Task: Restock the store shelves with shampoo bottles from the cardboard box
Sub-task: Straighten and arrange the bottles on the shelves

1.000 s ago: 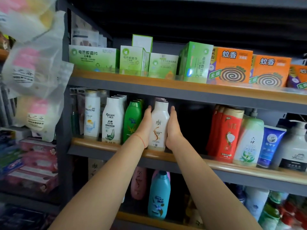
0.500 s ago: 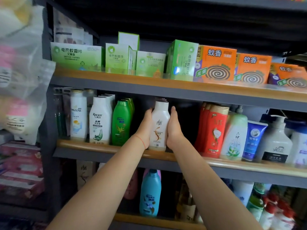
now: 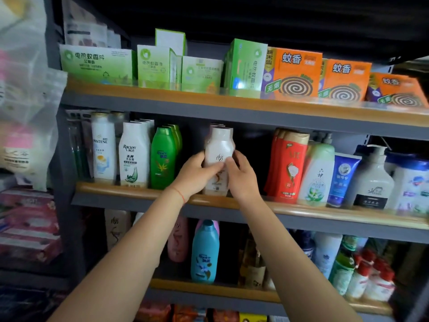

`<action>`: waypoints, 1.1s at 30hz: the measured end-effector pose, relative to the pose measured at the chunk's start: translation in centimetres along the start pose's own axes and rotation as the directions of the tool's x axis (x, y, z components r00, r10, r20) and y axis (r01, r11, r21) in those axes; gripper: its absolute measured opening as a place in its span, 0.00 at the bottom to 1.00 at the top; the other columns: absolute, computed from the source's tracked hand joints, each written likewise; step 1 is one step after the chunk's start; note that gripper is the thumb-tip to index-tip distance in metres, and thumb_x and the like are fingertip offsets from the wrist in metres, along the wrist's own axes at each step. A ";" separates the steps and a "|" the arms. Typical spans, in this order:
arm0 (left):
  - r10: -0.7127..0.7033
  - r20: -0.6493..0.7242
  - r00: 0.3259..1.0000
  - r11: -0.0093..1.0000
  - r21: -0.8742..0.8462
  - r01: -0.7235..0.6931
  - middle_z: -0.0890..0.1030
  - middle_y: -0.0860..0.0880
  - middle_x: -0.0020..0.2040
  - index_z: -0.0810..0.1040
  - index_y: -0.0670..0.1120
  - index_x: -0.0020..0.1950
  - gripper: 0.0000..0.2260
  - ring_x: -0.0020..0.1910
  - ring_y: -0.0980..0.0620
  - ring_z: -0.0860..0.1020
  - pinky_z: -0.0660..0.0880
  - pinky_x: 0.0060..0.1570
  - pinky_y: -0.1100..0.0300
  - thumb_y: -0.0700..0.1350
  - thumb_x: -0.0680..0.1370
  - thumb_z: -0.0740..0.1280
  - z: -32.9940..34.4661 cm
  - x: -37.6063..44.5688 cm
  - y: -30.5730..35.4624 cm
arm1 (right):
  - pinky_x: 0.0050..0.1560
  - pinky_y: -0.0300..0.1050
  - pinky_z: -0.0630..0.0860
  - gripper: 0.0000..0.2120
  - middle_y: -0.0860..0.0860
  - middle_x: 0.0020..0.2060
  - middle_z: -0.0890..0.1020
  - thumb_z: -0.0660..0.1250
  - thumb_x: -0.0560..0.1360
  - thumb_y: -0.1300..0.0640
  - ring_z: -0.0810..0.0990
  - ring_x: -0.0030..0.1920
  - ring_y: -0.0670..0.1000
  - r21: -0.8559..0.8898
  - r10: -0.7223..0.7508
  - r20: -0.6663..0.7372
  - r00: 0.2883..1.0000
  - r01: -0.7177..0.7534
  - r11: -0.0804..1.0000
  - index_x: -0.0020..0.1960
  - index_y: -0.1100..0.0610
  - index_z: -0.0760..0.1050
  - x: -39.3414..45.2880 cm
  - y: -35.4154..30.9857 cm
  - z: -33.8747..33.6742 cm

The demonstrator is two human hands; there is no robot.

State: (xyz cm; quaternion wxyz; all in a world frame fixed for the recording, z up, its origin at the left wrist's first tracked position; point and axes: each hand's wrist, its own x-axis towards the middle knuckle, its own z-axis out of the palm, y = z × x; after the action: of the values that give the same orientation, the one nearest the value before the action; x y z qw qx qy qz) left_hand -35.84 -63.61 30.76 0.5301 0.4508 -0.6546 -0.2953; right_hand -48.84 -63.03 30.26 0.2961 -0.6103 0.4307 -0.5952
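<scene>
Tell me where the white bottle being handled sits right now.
In the head view the white bottle stands mid-frame on the middle shelf, between both hands, with the green bottle to its left and red bottle right.

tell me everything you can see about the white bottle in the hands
The white bottle stands upright at the front of the middle shelf, between green bottles and red ones. It looks like glossy plastic, with a flat cap of the same pale colour, a narrowed waist, dark characters and an orange-brown swirl on its label. At least one matching bottle stands behind it. The left hand and right hand touch its sides and front, fingers over the label.
</scene>
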 end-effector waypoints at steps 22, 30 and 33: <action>-0.088 0.201 0.976 0.918 -0.363 0.157 0.85 0.45 0.55 0.76 0.48 0.67 0.34 0.55 0.46 0.83 0.79 0.58 0.49 0.54 0.63 0.79 7.8 3.6 1.6 | 0.51 0.44 0.74 0.14 0.49 0.52 0.79 0.60 0.78 0.61 0.77 0.50 0.48 -0.390 -0.266 -0.182 0.947 0.179 0.903 0.62 0.55 0.74 -3.4 2.2 -8.5; -0.118 0.131 0.984 0.894 -0.418 0.162 0.84 0.46 0.54 0.75 0.50 0.65 0.36 0.51 0.48 0.84 0.81 0.54 0.47 0.55 0.60 0.81 11.6 3.9 2.5 | 0.39 0.50 0.74 0.07 0.48 0.42 0.80 0.61 0.78 0.60 0.77 0.38 0.50 -0.493 -0.305 -0.260 0.916 0.146 0.858 0.54 0.54 0.76 -3.7 3.9 -9.3; -0.132 0.101 0.986 0.889 -0.428 0.162 0.83 0.47 0.55 0.72 0.49 0.67 0.34 0.52 0.50 0.84 0.81 0.54 0.50 0.50 0.66 0.82 12.3 3.9 2.5 | 0.35 0.49 0.75 0.04 0.46 0.36 0.79 0.65 0.77 0.56 0.77 0.35 0.50 -0.527 -0.338 -0.250 0.907 0.166 0.834 0.52 0.52 0.74 -3.8 4.3 -9.2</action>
State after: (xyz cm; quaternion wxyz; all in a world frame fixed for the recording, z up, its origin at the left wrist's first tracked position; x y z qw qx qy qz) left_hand -48.50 -67.25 31.31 0.5704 0.3589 -0.5542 -0.4886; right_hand -58.27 -60.21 25.76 -0.0291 -0.6079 0.5265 -0.5937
